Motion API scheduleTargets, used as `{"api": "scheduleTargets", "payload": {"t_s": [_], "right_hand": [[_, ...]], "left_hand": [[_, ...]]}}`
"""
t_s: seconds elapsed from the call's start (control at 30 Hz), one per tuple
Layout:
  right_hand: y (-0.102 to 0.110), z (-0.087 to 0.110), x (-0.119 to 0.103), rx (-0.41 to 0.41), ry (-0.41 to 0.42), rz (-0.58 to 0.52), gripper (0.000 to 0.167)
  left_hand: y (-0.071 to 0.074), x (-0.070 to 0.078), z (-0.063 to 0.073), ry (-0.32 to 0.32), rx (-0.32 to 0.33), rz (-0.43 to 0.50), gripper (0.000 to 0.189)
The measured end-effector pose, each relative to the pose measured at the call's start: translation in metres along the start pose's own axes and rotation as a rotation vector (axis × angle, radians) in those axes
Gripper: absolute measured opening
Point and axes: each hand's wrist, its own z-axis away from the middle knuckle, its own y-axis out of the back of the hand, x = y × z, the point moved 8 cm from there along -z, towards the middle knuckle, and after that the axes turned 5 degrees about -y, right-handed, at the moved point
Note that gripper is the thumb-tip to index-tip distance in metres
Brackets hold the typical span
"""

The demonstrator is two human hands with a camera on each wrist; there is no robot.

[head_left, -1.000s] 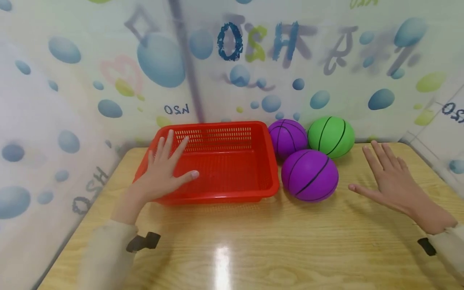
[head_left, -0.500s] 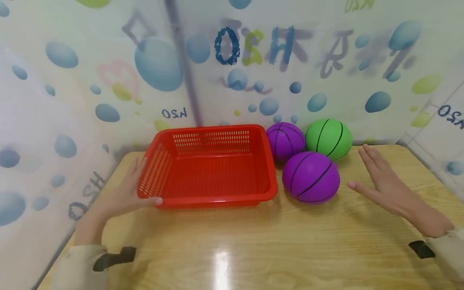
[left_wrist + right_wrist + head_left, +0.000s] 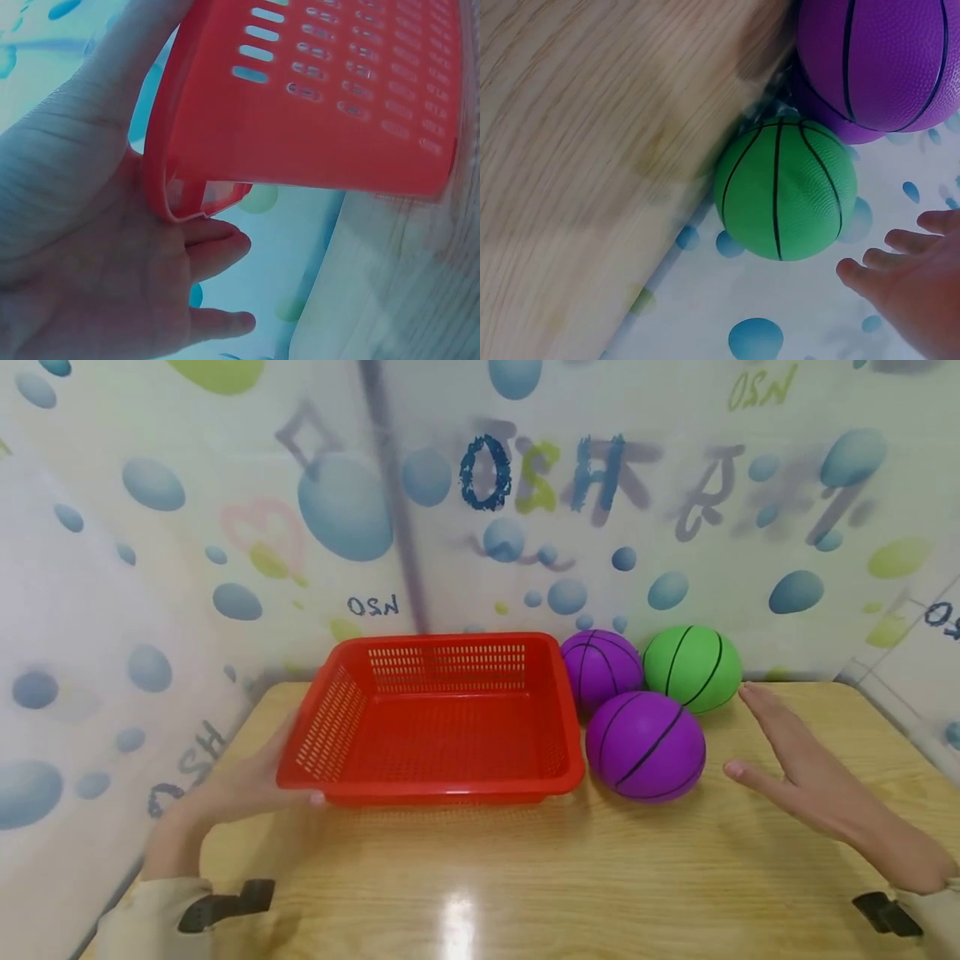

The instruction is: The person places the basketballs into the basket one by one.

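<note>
One left hand [image 3: 243, 785], fingers loosely extended, touches the left rim of a red plastic basket [image 3: 450, 790] near the worktop's [image 3: 570, 885] far edge; rightward come two purple basketballs [image 3: 645, 747], a green basketball [image 3: 693, 668] at that edge, then the right hand [image 3: 817, 781], thumb wide from its fingers.

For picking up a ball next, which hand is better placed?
Probably the right hand, empty and near the front purple ball; the left hand is at the end of the red basket farthest from that ball.

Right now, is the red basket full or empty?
Empty: the basket shows a bare floor; both purple balls and the green ball lie outside.
</note>
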Motion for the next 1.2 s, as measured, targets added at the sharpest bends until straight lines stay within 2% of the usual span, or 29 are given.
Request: {"api": "scheduleTargets", "payload": {"t_s": [0.23,0.43,0.73,1.0,1.2], "right_hand": [[-0.007,-0.002,-0.011,-0.006,0.025,-0.018,0.09],[-0.013,-0.003,-0.016,-0.03,0.003,-0.046,0.091],[-0.017,-0.008,-0.022,-0.048,-0.001,-0.05,0.095],[-0.021,-0.016,-0.022,-0.064,-0.001,-0.041,0.1],[-0.03,-0.031,-0.025,-0.087,-0.025,-0.048,0.106]], "left_hand": [[-0.005,-0.015,0.008,0.13,-0.038,-0.007,0.114],[-0.007,-0.017,0.007,0.152,-0.051,0.003,0.114],[-0.011,-0.021,0.016,0.256,-0.074,0.006,0.117],[-0.006,-0.019,0.011,0.166,-0.047,-0.002,0.115],[0.002,-0.018,0.008,0.174,-0.051,-0.014,0.115]]}}
